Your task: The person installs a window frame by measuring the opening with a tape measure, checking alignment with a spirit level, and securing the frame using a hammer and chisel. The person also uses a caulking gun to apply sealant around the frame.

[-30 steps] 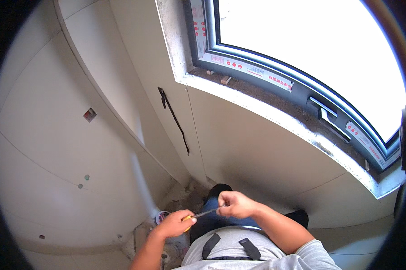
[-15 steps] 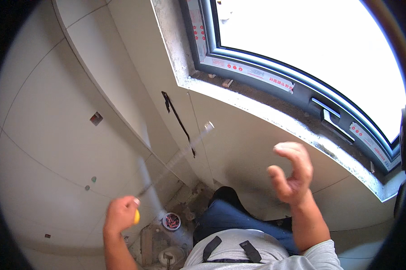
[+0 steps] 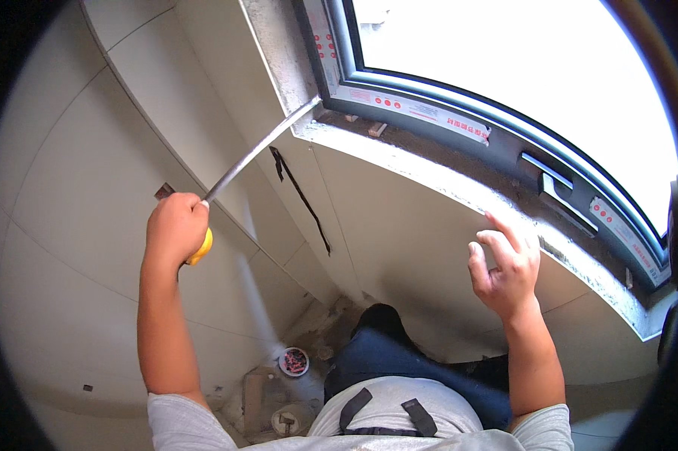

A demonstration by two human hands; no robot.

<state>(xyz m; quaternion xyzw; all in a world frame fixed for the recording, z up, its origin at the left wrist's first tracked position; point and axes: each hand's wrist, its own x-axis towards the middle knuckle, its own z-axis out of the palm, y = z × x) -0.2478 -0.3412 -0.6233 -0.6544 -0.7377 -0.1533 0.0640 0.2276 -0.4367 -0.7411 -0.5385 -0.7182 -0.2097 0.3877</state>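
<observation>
My left hand (image 3: 175,229), raised at the left, is wrapped round a yellow tape measure (image 3: 201,246). From its case the metal tape blade (image 3: 257,152) runs up and to the right. The blade's far end meets the lower left corner of the dark window frame (image 3: 421,111); whether it touches the frame or the raw reveal beside it I cannot tell. Over at the right, my right hand (image 3: 512,270) holds nothing. Its fingers are loosely bent and apart, close to the pale edge of the window sill (image 3: 429,180).
Tiled panels (image 3: 75,218) cover the left wall, with a square cut-out (image 3: 164,191) near my left hand. A black strip (image 3: 303,201) runs down the wall below the window. A tub of small red and dark pieces (image 3: 294,361) and a round lid-like container (image 3: 288,422) stand on the floor.
My left hand has risen with the tape measure, and the blade's end has gone up to the window corner. My right hand has shifted slightly right, its fingers now less curled.
</observation>
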